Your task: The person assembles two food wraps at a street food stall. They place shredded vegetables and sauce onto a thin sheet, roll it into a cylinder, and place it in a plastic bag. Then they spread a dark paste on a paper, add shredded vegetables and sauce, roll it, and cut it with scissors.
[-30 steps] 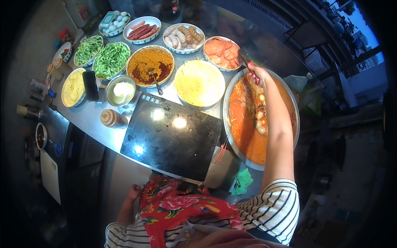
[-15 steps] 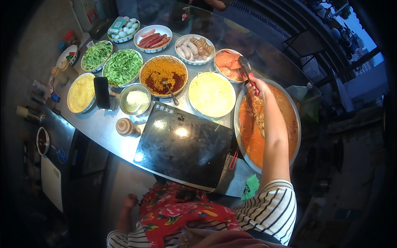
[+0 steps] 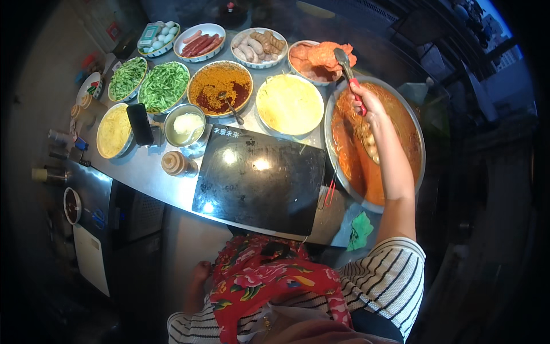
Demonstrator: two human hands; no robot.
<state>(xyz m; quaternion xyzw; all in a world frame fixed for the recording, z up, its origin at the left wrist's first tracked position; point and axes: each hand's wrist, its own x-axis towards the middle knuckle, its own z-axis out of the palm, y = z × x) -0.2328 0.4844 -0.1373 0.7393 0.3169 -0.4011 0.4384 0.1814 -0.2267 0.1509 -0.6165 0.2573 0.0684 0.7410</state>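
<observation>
My right hand (image 3: 369, 102) grips a pair of red-handled tongs (image 3: 346, 64), stretched out over the far edge of a large pot of orange-red broth. The tongs' tips are on an orange-pink slice of meat (image 3: 326, 55), lifted at the right side of a white bowl (image 3: 314, 81) holding more such slices. In the broth (image 3: 350, 166) below my forearm lie noodle-like strips and pale pieces. My left hand (image 3: 201, 270) hangs low at my side beside the red floral apron, away from the table. It is dim and small, and its fingers cannot be made out.
A flat black griddle (image 3: 258, 180) takes up the near counter. Behind it stand bowls of yellow shreds (image 3: 290, 106), brown crumbs with a spoon (image 3: 213, 86), green shreds (image 3: 165, 87), sausages (image 3: 200, 46) and eggs (image 3: 163, 39). A squeeze bottle (image 3: 175, 164) and a phone (image 3: 139, 124) stand left.
My right hand has moved up and away from me, and the orange-pink meat now rises from its bowl at the tongs' tips. The whole view has shifted slightly. My left hand remains low.
</observation>
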